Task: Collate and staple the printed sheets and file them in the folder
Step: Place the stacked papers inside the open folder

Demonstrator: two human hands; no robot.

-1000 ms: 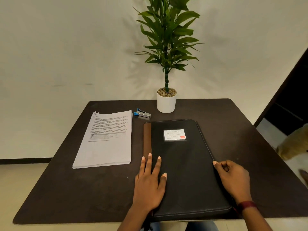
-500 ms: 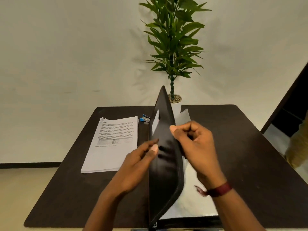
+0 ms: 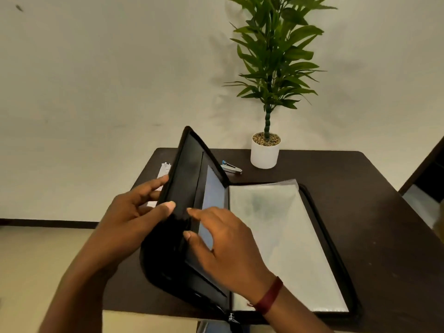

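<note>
The black folder lies open on the dark table, its cover tilted up and leaning left. Clear plastic sleeves show on the flat right half. My left hand grips the cover's outer edge, thumb on the inside, fingers behind. My right hand has its fingers spread, their tips touching the inside of the cover. The printed sheets are mostly hidden behind the cover; only a corner shows. A small silver and blue stapler lies behind the folder's spine.
A potted green plant in a white pot stands at the table's back edge against a pale wall. Bare tabletop extends to the right of the folder. A dark doorway or furniture edge is at far right.
The folder was shut a second ago with both hands on it. The cover was lifted upright, and now it has swung further left. My view has shifted left.
</note>
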